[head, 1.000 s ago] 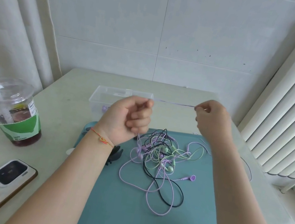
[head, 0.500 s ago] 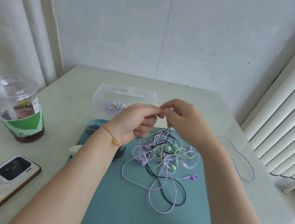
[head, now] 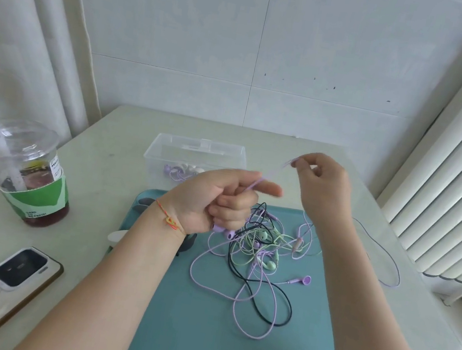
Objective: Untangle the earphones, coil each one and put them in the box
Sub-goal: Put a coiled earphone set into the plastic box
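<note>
A tangle of purple, green and black earphones (head: 260, 250) lies on a teal mat (head: 196, 337). My left hand (head: 219, 200) is held above the mat's far left part, fingers curled round a purple earphone cable, with purple earbuds hanging below the fist. My right hand (head: 321, 184) pinches the same purple cable (head: 269, 176) farther right and higher, so a short length runs taut between both hands. Behind them stands a clear plastic box (head: 197, 151) with a coiled purple and white earphone inside.
An iced drink cup (head: 31, 172) with a green sleeve stands at the left. A phone (head: 21, 268) lies on a wooden board near the front left. A loose purple cable (head: 384, 258) trails on the table right of the mat. A black clip (head: 188, 241) peeks out beneath my left wrist.
My hands met over the tangle half a second ago. Now my right hand has drawn away up and to the right, pulling the purple cable taut from my left fist.
</note>
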`<state>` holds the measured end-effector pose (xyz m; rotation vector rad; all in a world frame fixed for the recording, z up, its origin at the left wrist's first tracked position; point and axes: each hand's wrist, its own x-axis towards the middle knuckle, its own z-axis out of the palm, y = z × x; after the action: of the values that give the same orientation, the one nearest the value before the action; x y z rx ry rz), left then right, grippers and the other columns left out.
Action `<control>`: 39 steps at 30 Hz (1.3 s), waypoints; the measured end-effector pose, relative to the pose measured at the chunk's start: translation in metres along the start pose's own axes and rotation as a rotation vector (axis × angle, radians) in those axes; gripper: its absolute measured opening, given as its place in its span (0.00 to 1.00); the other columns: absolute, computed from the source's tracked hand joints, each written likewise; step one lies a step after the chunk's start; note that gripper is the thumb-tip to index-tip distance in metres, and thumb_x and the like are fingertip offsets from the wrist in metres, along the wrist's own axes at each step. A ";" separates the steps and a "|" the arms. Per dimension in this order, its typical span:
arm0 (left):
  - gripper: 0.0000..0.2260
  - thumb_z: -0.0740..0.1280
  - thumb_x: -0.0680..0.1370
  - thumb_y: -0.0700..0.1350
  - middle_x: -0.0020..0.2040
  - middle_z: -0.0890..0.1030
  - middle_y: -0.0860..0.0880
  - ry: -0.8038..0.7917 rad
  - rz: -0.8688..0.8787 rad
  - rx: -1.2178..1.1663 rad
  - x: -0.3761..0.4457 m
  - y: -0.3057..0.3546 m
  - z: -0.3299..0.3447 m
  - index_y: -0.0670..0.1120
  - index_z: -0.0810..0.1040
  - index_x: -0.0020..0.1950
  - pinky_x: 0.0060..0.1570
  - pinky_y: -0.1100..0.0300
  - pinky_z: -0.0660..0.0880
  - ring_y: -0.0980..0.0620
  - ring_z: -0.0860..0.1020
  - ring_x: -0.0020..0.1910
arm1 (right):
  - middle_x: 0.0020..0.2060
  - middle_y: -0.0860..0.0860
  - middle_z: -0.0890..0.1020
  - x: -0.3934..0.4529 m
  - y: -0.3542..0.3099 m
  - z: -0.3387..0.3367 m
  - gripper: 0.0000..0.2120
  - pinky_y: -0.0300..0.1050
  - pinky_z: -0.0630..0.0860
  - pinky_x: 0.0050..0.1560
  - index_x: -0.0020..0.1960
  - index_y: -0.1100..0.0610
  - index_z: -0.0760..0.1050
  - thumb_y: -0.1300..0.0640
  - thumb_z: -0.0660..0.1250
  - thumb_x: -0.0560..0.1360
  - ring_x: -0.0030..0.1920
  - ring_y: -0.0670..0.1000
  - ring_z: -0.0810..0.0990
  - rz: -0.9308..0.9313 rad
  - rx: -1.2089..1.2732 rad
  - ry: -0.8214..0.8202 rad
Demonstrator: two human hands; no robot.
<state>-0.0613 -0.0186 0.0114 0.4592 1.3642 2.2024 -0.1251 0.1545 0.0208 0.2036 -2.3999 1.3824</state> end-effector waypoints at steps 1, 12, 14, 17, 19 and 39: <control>0.17 0.56 0.79 0.45 0.22 0.58 0.54 -0.042 0.066 -0.097 0.001 0.002 0.000 0.39 0.81 0.55 0.20 0.65 0.56 0.57 0.56 0.18 | 0.25 0.46 0.70 -0.001 0.000 0.002 0.08 0.40 0.61 0.27 0.42 0.51 0.79 0.58 0.63 0.77 0.21 0.44 0.66 -0.004 -0.055 -0.071; 0.12 0.56 0.83 0.49 0.53 0.84 0.51 0.551 0.498 -0.205 0.007 0.007 -0.013 0.48 0.78 0.59 0.30 0.64 0.68 0.53 0.81 0.52 | 0.23 0.46 0.69 -0.036 -0.031 0.014 0.10 0.34 0.64 0.24 0.51 0.48 0.82 0.52 0.61 0.79 0.23 0.47 0.66 -0.180 -0.290 -0.818; 0.12 0.57 0.83 0.49 0.54 0.83 0.50 0.612 0.488 -0.150 0.010 0.003 -0.015 0.48 0.77 0.59 0.29 0.65 0.69 0.50 0.80 0.57 | 0.25 0.45 0.71 -0.038 -0.033 0.014 0.11 0.34 0.67 0.26 0.53 0.50 0.82 0.51 0.61 0.79 0.26 0.47 0.70 -0.179 -0.324 -0.848; 0.12 0.57 0.83 0.48 0.55 0.83 0.49 0.674 0.463 -0.089 0.015 -0.003 -0.018 0.46 0.78 0.58 0.27 0.66 0.67 0.51 0.79 0.59 | 0.29 0.47 0.73 -0.040 -0.036 0.012 0.12 0.35 0.68 0.28 0.52 0.50 0.82 0.50 0.61 0.80 0.29 0.49 0.71 -0.186 -0.369 -0.896; 0.12 0.58 0.83 0.48 0.58 0.81 0.48 0.715 0.460 -0.052 0.018 -0.008 -0.021 0.44 0.78 0.58 0.27 0.65 0.68 0.50 0.78 0.62 | 0.32 0.48 0.74 -0.042 -0.039 0.011 0.11 0.38 0.68 0.33 0.52 0.50 0.82 0.49 0.61 0.79 0.31 0.49 0.71 -0.204 -0.394 -0.927; 0.19 0.57 0.83 0.51 0.26 0.58 0.51 0.334 0.036 0.307 0.011 -0.013 -0.014 0.41 0.79 0.42 0.26 0.62 0.65 0.55 0.57 0.21 | 0.24 0.46 0.67 -0.018 -0.028 -0.012 0.06 0.32 0.63 0.28 0.40 0.53 0.79 0.53 0.68 0.75 0.25 0.41 0.67 -0.286 -0.170 -0.339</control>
<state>-0.0745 -0.0173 -0.0057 0.2266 1.8986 2.1742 -0.0967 0.1489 0.0421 0.7570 -2.6097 1.0774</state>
